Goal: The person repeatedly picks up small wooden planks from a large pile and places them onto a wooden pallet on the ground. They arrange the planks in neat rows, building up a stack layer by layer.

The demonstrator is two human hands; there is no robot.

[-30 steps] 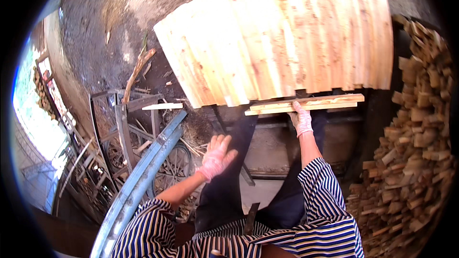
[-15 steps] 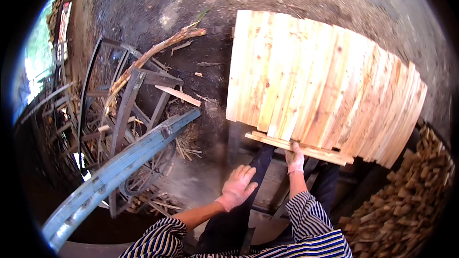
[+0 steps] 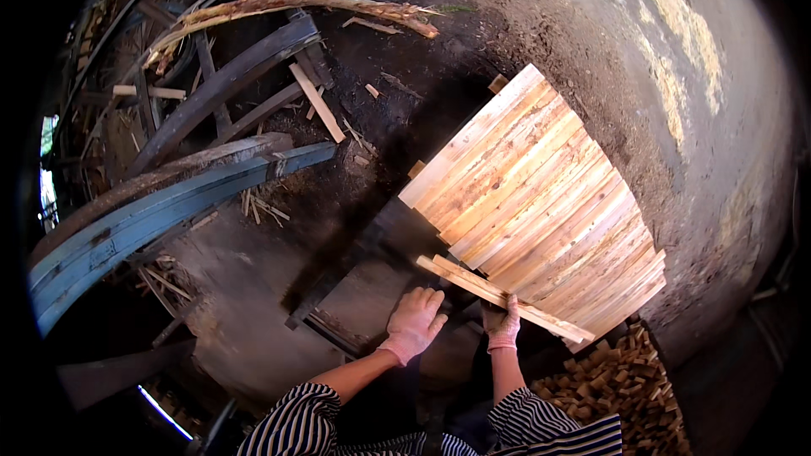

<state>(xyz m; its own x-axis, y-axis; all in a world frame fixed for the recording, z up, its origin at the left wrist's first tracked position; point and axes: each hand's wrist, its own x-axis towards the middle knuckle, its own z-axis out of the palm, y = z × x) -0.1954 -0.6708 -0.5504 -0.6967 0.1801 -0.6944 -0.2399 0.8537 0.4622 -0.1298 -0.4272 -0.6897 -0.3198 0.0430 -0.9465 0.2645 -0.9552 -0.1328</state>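
Note:
My right hand (image 3: 502, 325), in a thin pale glove, is closed around two narrow wooden strips (image 3: 477, 284). The strips lie side by side along the near edge of a row of light wooden boards (image 3: 549, 194). My thumb is on top; most of the fingers are hidden beneath the wood. To the left, my left hand (image 3: 414, 323) hangs palm down with its fingers a little apart, holding nothing. It wears the same kind of glove and stays clear of the strips.
A blue curved metal beam (image 3: 194, 198) crosses the left side. Behind it stand dark metal frames (image 3: 228, 89) with a peeled branch (image 3: 287, 5) across them. At lower right is a heap of small wood blocks (image 3: 629, 384). Wood scraps lie on the dirt floor (image 3: 498, 0).
The view has turned, so the boards now slant and the beam and branch sit differently in it. My right hand keeps hold of the strips; my left hand remains empty beside them.

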